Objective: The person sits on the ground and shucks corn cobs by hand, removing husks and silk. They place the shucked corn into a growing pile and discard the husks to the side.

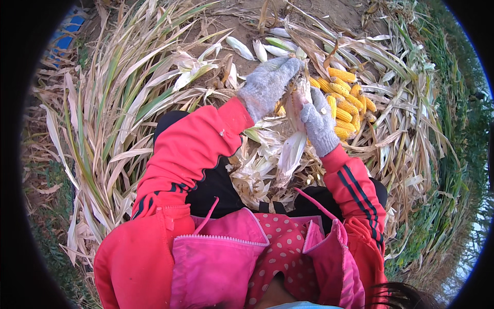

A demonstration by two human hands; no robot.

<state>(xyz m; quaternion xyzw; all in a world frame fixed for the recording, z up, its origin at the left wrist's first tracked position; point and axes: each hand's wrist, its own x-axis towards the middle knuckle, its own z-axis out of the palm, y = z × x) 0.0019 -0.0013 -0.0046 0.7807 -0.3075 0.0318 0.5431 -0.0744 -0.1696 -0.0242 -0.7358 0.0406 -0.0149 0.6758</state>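
My left hand (272, 83), in a fuzzy grey glove, grips the upper end of an ear of corn wrapped in dry husk (295, 104). Lower on the same ear, my right hand (319, 119), gloved alike, closes round it from the right. Pale husk leaves (290, 156) hang down from the ear towards my lap. Just right of my right hand lies a pile of bare yellow corn cobs (345, 102). Beyond my hands, several ears still in their husks (276, 48) lie on the soil. The kernels of the held ear are hidden.
Dry corn stalks (112, 96) lie in a thick heap on the left, and more stalks (405, 127) curve round on the right. Loose husks (256, 170) cover the ground between my legs. Something blue (71, 29) shows at the far left. Bare soil (239, 19) lies ahead.
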